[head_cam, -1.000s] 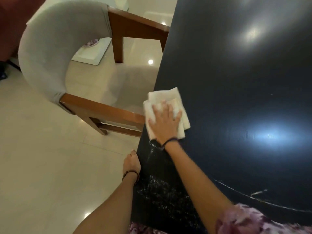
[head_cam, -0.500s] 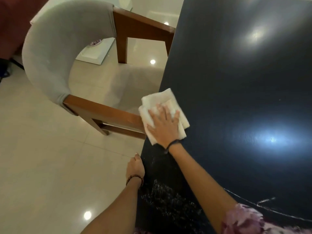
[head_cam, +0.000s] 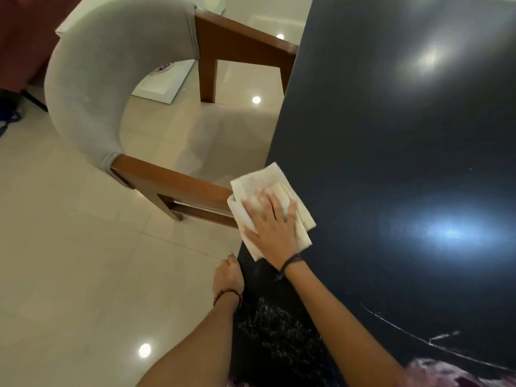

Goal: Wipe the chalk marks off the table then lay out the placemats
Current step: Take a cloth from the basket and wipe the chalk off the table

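My right hand (head_cam: 272, 229) presses flat on a folded white cloth (head_cam: 262, 180) at the left edge of the dark glossy table (head_cam: 391, 152); part of the cloth hangs over the edge. White chalk scribbles (head_cam: 279, 328) cover the table near me, between my two arms. A long curved chalk line (head_cam: 402, 329) runs across the near right part. My left hand (head_cam: 227, 277) rests with curled fingers against the table's left edge, holding nothing I can see. No placemats are in view.
A wooden chair with a curved grey padded back (head_cam: 92, 88) stands tucked at the table's left side, its arm (head_cam: 178, 182) touching the edge near the cloth. Shiny beige floor tiles (head_cam: 69, 275) lie to the left. Ceiling lights glare on the tabletop.
My right hand has slid the cloth toward me and leftward along the table edge, so it now overhangs the edge. My left hand has stayed at the edge.
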